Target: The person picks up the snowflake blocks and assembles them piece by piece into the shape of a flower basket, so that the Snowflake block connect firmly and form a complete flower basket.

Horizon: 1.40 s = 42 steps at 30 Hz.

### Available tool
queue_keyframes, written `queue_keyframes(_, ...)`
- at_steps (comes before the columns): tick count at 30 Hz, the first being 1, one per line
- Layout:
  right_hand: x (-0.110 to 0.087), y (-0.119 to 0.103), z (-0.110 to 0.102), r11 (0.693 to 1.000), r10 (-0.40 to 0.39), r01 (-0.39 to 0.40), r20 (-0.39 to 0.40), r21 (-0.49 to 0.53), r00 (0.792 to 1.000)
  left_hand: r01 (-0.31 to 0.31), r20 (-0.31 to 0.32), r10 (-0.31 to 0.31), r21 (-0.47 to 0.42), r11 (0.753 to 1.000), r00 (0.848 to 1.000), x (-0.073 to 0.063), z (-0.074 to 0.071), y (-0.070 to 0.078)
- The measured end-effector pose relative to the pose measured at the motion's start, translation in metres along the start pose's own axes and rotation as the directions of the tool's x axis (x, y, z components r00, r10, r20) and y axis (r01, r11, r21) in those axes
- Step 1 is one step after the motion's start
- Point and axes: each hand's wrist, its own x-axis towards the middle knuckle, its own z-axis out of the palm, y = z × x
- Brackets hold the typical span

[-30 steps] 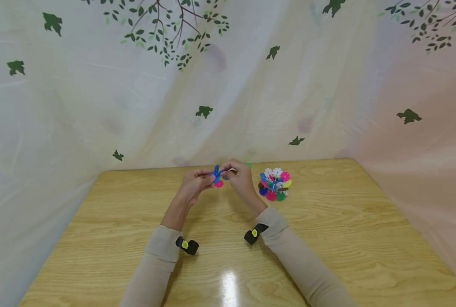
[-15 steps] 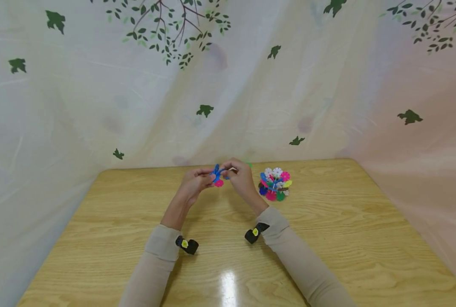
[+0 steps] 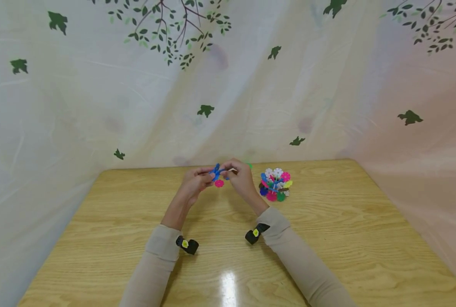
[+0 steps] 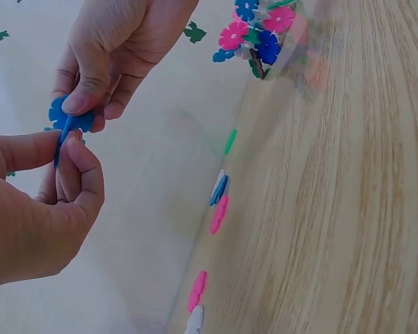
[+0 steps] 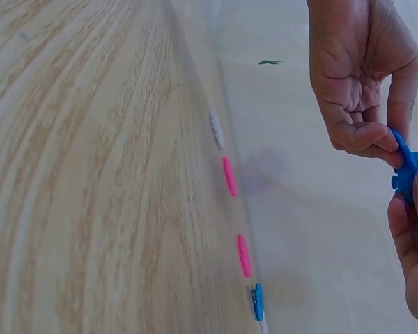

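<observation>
In the head view, my left hand [image 3: 195, 183] and right hand [image 3: 240, 175] meet above the far part of the table, fingertips close together. In the left wrist view, my left thumb and fingers pinch a blue snowflake disc [image 4: 63, 144] seen edge-on. My right hand [image 4: 118, 52] pinches a second blue snowflake disc [image 4: 80, 120], which stands crosswise against the first. From the right wrist view, the two blue discs overlap at an angle, the right hand's disc [image 5: 405, 182] facing the camera. Fingertips cover much of both.
An assembled cluster of multicoloured snowflake discs [image 3: 275, 185] stands on the wooden table [image 3: 327, 238], right of my hands. Loose pink [image 4: 197, 291], white [image 4: 195, 320] and green [image 4: 230, 141] discs lie along the far edge. Behind them hangs a leaf-patterned curtain [image 3: 251, 98].
My hands stay in nearly the same place, still pinching the two blue discs. The head view has shifted very slightly; the cluster has not moved on the table.
</observation>
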Motion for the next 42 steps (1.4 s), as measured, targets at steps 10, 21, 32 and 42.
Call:
queue_keyframes(10, -0.002, -0.009, 0.001, 1.000, 0.019, -0.019, 0.012, -0.011, 1.000, -0.012, -0.022, 0.012, -0.007, 1.000, 1.000, 0.001, 0.000, 0.000)
queue_keyframes(21, -0.003, -0.021, -0.001, 0.998, -0.007, 0.011, 0.059, -0.069, 0.998, -0.021, -0.029, 0.021, -0.004, 1.000, 0.999, 0.000, -0.001, 0.001)
queue_keyframes(32, -0.004, -0.004, 0.003, 0.997, 0.002, -0.001, 0.015, -0.072, 1.000, -0.016, -0.031, 0.016, 0.000, 1.000, 0.999, 0.002, -0.001, -0.002)
queue_keyframes(42, 0.000, -0.006, -0.001, 0.998, 0.012, -0.011, 0.011, -0.064, 1.000, -0.001, -0.019, 0.001, 0.029, 1.000, 1.000, 0.000, -0.008, 0.002)
